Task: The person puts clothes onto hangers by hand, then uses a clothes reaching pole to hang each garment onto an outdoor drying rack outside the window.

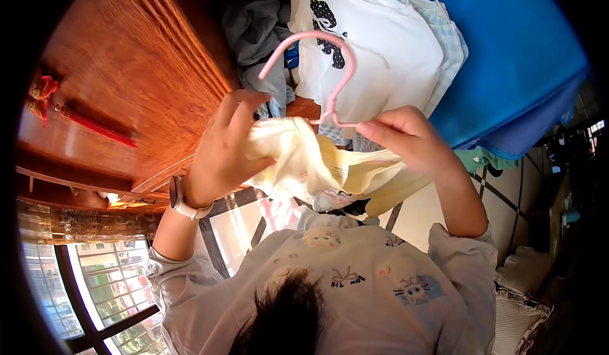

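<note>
A pink clothes hanger (pixel 346 63) stands hook up in front of me, with a pale yellow garment (pixel 298 155) draped over its shoulders. My right hand (pixel 409 139) pinches the hanger's arm just right of the hook's base. On the other side, my left hand (pixel 231 145), with a watch on the wrist, is at the garment's left shoulder. Its thumb lies along the fabric and its fingers curve behind, apart from the thumb. Whether those fingers grip the cloth is partly hidden. The garment's neckline sags between the hands, and a small printed label shows inside.
An open wooden wardrobe door (pixel 127 69) with a red tassel (pixel 95 123) is on the left. White tops (pixel 374 44) hang ahead, beside grey clothes (pixel 257 31). A blue cover (pixel 514 57) fills the right. A barred window (pixel 114 279) is at lower left.
</note>
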### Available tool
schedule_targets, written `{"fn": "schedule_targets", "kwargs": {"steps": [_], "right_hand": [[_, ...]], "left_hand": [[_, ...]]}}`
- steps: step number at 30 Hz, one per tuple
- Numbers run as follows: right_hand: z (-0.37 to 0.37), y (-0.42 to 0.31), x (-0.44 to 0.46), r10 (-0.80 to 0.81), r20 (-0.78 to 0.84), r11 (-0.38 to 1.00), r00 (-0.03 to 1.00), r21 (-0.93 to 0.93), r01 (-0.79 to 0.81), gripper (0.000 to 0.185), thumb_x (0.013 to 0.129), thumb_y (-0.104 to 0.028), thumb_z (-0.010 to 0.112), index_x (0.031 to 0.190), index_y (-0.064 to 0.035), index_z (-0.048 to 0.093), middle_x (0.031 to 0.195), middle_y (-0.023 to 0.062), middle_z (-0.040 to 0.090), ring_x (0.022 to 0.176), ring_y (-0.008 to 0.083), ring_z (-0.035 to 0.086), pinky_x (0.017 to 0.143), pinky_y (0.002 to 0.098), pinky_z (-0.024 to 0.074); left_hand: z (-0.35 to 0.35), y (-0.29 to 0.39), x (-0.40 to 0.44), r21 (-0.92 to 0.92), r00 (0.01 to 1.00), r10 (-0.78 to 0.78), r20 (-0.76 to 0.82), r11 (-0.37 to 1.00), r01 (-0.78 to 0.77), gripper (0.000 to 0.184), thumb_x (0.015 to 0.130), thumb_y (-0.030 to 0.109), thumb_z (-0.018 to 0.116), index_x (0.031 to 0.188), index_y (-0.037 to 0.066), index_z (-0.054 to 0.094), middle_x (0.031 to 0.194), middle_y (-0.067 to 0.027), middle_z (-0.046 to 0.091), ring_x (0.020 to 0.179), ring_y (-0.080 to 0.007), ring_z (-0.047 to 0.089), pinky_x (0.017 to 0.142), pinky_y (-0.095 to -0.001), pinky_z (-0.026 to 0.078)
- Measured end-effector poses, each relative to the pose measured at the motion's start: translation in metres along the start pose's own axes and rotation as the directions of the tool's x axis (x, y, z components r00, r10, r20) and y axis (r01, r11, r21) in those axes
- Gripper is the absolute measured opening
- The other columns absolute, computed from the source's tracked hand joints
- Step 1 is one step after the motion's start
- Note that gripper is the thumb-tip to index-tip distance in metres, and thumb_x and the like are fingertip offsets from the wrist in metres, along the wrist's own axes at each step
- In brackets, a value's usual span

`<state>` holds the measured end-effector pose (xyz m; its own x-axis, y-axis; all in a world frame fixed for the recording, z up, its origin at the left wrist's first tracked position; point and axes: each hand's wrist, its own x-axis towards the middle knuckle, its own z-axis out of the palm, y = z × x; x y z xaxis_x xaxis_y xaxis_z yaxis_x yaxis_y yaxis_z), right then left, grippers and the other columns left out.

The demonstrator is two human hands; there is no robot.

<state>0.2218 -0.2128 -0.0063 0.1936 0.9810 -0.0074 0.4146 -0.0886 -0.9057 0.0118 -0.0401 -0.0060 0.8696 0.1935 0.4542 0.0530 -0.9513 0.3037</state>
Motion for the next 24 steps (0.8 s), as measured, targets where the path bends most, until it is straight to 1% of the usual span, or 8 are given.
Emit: {"fn": "schedule_targets", "kwargs": {"steps": [3, 6, 10, 13, 15, 19, 21, 24], "right_hand": [[-0.031, -0.009, -0.025, -0.070, -0.084, 0.997, 0.994, 0.009, 0.071, 0.034, 0.086, -0.025, 0.054, 0.068, 0.0036, 0.056, 0.052, -0.0030, 0.040, 0.050, 0.0044, 0.033, 0.044, 0.0239, 0.0264], [-0.058, -0.009, -0.041, -0.150, -0.057, 0.988, 0.987, 0.037, 0.152, 0.033, 0.087, -0.021, 0.051, 0.065, 0.0031, 0.051, 0.060, -0.0010, 0.042, 0.054, 0.0057, 0.034, 0.048, 0.0228, 0.0276], [-0.057, -0.017, -0.052, -0.286, 0.037, 0.956, 0.957, 0.080, 0.283, 0.033, 0.086, -0.018, 0.050, 0.063, 0.0029, 0.042, 0.070, 0.0022, 0.040, 0.061, 0.0094, 0.034, 0.054, 0.0229, 0.0282], [-0.052, -0.025, -0.053, -0.276, 0.038, 0.957, 0.960, 0.108, 0.271, 0.031, 0.086, -0.016, 0.049, 0.063, 0.0037, 0.043, 0.070, 0.0014, 0.040, 0.062, 0.0086, 0.034, 0.054, 0.0228, 0.0282], [-0.052, -0.028, -0.051, -0.229, -0.044, 0.970, 0.972, 0.068, 0.231, 0.028, 0.086, -0.013, 0.049, 0.064, 0.0038, 0.044, 0.070, 0.0004, 0.040, 0.061, 0.0068, 0.033, 0.053, 0.0215, 0.0276], [-0.041, -0.028, -0.049, -0.158, -0.115, 0.981, 0.981, 0.091, 0.169, 0.027, 0.086, -0.012, 0.050, 0.065, 0.0040, 0.047, 0.071, 0.0002, 0.040, 0.059, 0.0053, 0.033, 0.053, 0.0201, 0.0270], [-0.033, -0.031, -0.042, -0.082, -0.146, 0.973, 0.986, 0.202, 0.111, 0.026, 0.086, -0.014, 0.052, 0.066, 0.0035, 0.050, 0.071, 0.0000, 0.041, 0.059, 0.0048, 0.034, 0.052, 0.0197, 0.0268], [-0.029, -0.026, -0.039, -0.088, -0.149, 0.987, 0.985, 0.119, 0.106, 0.023, 0.086, -0.015, 0.052, 0.070, 0.0023, 0.052, 0.073, -0.0002, 0.043, 0.061, 0.0051, 0.037, 0.056, 0.0199, 0.0300]], "left_hand": [[-0.013, -0.031, -0.023, -0.260, 0.886, -0.464, -0.007, 0.856, 0.446, 0.046, 0.061, -0.001, 0.072, 0.102, -0.002, 0.050, 0.087, -0.0126, 0.058, 0.078, -0.0209, 0.059, 0.067, -0.0274, 0.047], [-0.042, -0.072, -0.052, -0.644, 0.911, -0.317, 0.264, 0.645, 0.411, 0.015, 0.072, -0.010, 0.061, 0.085, -0.006, 0.059, 0.085, -0.0071, 0.061, 0.074, -0.0092, 0.057, 0.064, -0.0217, 0.048], [-0.069, -0.122, -0.055, -0.515, 0.757, -0.090, 0.647, 0.680, 0.521, 0.023, 0.072, -0.006, 0.060, 0.095, -0.006, 0.059, 0.096, -0.0119, 0.061, 0.086, -0.0122, 0.059, 0.076, -0.0234, 0.046], [-0.064, -0.103, -0.039, -0.523, 0.791, -0.238, 0.563, 0.639, 0.564, 0.027, 0.076, -0.004, 0.055, 0.103, -0.006, 0.057, 0.103, -0.0134, 0.060, 0.095, -0.0163, 0.057, 0.082, -0.0256, 0.042], [-0.057, -0.072, -0.021, -0.392, 0.964, -0.253, 0.085, 0.881, 0.266, 0.030, 0.081, -0.001, 0.049, 0.110, -0.005, 0.053, 0.108, -0.0136, 0.058, 0.103, -0.0204, 0.053, 0.089, -0.0271, 0.038], [-0.025, -0.011, -0.009, -0.533, 0.967, -0.020, 0.255, 0.831, 0.158, 0.024, 0.083, 0.014, 0.053, 0.096, -0.006, 0.054, 0.084, -0.0185, 0.060, 0.075, -0.0246, 0.061, 0.063, -0.0308, 0.045], [0.004, 0.010, -0.004, -0.049, 0.997, -0.068, 0.021, 0.996, 0.069, 0.022, 0.082, 0.020, 0.056, 0.077, -0.002, 0.051, 0.064, -0.0166, 0.053, 0.053, -0.0299, 0.054, 0.046, -0.0352, 0.039], [0.024, 0.009, 0.006, -0.034, 0.979, -0.036, -0.201, 0.999, 0.030, 0.024, 0.081, 0.020, 0.057, 0.068, 0.003, 0.047, 0.056, -0.0141, 0.047, 0.047, -0.0325, 0.048, 0.041, -0.0364, 0.035]]}}
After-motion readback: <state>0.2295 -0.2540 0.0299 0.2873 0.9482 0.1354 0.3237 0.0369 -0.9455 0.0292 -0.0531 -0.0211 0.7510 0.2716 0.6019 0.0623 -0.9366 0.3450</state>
